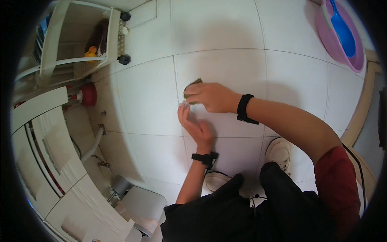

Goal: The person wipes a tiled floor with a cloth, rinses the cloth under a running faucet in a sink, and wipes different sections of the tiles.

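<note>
Fingers bent over it, my right hand (215,97) grips a small green-brown cloth or pad (196,82) low over the white tiled floor. Most of that piece is hidden under the fingers, so its exact kind does not show. Just nearer to me, my left hand (196,131) is held with its fingers stretched forward and the thumb apart. Its fingertips touch a small, pale, see-through thing (183,104) beside the right hand's fingers; what it is I cannot make out. Each wrist wears a black band.
On the left stand a white wheeled rack (113,38) with a yellow toy duck, a red plunger (89,94), a white cabinet (60,157) and a grey bin (143,205). A pink basin (322,30) holding a blue scoop (342,34) is at the far right. My shoes (279,153) are close by.
</note>
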`<action>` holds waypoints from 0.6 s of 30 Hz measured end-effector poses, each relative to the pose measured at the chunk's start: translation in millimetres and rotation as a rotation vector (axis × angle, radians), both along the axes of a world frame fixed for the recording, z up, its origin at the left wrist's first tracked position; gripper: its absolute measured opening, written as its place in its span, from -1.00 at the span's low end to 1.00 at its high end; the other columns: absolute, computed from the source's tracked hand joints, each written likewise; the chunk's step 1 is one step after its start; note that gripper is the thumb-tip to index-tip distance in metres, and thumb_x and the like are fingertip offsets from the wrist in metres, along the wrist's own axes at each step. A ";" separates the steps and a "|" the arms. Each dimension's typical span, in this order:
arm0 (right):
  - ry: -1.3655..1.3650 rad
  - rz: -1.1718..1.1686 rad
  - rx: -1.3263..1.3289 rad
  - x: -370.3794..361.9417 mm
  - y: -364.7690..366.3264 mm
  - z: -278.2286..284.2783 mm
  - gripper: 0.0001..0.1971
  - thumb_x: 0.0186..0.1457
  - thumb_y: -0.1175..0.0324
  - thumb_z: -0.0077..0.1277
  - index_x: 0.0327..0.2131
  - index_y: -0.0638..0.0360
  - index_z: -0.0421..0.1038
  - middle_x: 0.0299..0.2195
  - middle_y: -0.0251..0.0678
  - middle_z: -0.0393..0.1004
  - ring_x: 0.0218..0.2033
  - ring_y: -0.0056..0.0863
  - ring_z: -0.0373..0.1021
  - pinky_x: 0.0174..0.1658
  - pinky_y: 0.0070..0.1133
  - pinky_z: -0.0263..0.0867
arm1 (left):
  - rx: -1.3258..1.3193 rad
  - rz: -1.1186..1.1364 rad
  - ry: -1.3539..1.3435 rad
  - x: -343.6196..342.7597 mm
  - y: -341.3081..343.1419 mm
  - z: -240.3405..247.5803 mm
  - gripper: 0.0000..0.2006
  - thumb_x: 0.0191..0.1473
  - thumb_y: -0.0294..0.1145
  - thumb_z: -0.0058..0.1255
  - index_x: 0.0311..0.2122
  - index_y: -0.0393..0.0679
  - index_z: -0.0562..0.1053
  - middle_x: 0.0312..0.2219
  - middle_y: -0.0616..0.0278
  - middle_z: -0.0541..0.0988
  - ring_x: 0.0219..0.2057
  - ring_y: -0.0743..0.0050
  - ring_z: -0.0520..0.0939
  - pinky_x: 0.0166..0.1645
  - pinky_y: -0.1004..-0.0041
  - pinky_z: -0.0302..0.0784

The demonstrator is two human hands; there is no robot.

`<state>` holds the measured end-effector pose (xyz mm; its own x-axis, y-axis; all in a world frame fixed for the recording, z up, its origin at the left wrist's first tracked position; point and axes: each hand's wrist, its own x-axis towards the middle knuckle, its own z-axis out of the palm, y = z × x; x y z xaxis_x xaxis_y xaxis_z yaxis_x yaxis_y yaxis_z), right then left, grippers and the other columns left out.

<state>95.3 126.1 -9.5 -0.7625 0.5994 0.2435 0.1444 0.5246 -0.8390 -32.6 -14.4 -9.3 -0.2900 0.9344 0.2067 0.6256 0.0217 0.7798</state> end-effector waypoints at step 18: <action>-0.266 0.076 0.062 125.8 -20.8 20.2 -0.62 0.03 0.63 0.05 -0.07 0.03 0.57 0.19 -0.44 0.46 0.23 -0.38 0.39 0.16 -0.42 0.44 | 0.044 0.024 -0.045 2.4 2.0 -6.1 -0.48 0.36 -0.23 -0.19 0.28 -0.35 0.18 0.33 -0.18 0.18 0.38 -0.12 0.21 0.47 0.02 0.02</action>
<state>221.0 105.3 10.7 -0.8465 0.5286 0.0637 0.3135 0.5916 -0.7428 -30.2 -12.4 -15.4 -0.3218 0.9176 0.2334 0.5894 0.0012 0.8078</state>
